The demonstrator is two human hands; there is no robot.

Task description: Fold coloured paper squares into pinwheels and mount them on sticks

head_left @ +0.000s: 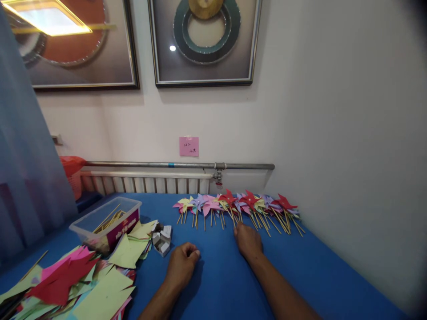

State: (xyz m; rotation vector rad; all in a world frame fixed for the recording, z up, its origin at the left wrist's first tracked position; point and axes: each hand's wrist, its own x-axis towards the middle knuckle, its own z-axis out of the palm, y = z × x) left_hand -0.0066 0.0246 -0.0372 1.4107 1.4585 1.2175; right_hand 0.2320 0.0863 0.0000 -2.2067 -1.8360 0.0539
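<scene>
A row of finished paper pinwheels (238, 206) on wooden sticks lies along the far side of the blue table (216, 284). My right hand (248, 242) rests on the cloth just in front of the row, fingers curled, its fingertips by the stick ends of a red pinwheel. My left hand (182, 262) lies on the table as a loose fist, nothing visible in it, a little right of several small white boxes (162, 240).
A clear plastic tub of wooden sticks (106, 224) stands at the left. Cut paper squares (76, 280) in green, red and pink spread over the near left corner. A white wall runs along the right; a radiator and pipe (180, 166) lie behind the table.
</scene>
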